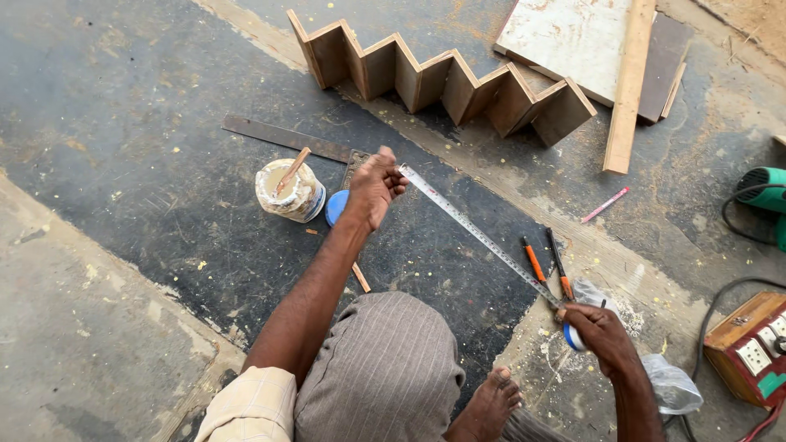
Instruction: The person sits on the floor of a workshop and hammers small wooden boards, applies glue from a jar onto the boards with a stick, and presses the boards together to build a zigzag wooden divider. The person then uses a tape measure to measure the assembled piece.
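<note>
left hand (374,185) pinching the tape measure (479,237) tip just beside the glue jar (290,191); right hand (602,331) gripping its case, well away from that jar.

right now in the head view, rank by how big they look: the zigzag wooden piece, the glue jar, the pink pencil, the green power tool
1. zigzag wooden piece, clearly largest.
2. glue jar.
3. pink pencil, thin and short.
The green power tool is cut off by the frame edge, so its rank is unsure; the visible part looks about jar-sized.
</note>
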